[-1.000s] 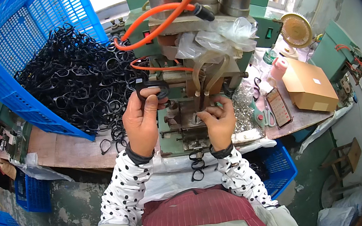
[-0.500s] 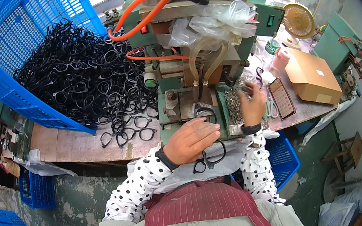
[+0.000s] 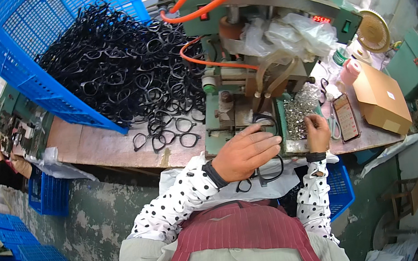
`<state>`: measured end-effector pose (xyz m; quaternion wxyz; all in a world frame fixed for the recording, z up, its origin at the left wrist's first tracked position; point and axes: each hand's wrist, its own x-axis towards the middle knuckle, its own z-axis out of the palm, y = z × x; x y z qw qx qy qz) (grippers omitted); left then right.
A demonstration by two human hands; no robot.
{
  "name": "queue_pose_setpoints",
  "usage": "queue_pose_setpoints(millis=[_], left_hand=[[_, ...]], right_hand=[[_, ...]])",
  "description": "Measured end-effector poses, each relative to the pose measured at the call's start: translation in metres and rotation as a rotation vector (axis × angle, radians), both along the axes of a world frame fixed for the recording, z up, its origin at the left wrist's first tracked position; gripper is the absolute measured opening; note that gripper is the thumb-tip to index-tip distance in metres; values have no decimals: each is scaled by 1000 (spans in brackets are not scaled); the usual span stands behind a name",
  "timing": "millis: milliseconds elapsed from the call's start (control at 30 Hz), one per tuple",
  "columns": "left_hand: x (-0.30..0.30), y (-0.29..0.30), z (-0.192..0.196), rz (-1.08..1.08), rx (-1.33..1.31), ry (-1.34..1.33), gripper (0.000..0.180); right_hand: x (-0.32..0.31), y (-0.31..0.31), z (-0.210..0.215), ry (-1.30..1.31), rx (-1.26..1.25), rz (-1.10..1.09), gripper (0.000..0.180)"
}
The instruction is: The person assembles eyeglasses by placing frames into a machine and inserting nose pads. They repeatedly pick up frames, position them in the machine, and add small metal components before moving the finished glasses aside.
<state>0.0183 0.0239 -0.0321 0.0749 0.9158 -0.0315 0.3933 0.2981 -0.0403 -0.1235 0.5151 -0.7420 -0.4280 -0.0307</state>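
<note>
While the left hand is lying over a black frame w/ fingers curled on it at the green machine, the right hand is pinching into the tray of small metal parts; the worn wooden tabletop is carrying a blue crate of frames, concrete wall below.

Black plastic eyeglass frame, no lenses, lies on the green machine's base w/ its rim partly hidden under the left hand, which rests on it, fingers stretched toward the right. Small silvery metal parts, a loose glittering heap in a shallow tray just right of the frame; right hand touches the heap's lower edge, fingers curled.
</note>
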Motion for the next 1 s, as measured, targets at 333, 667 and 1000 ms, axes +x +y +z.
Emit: queue_pose_setpoints(millis=[333,667,1000], left_hand=[[-91,102,-87,1349,-91,-12,22],[-106,138,-93,1553,-570,224,27],[-52,43,-25,840,-384,-464,14]], right_hand=[[-10,-2,-4,24,42,-118,11],[-18,-3,10,-242,33,-120,8],[-75,15,72,373,209,291,16]])
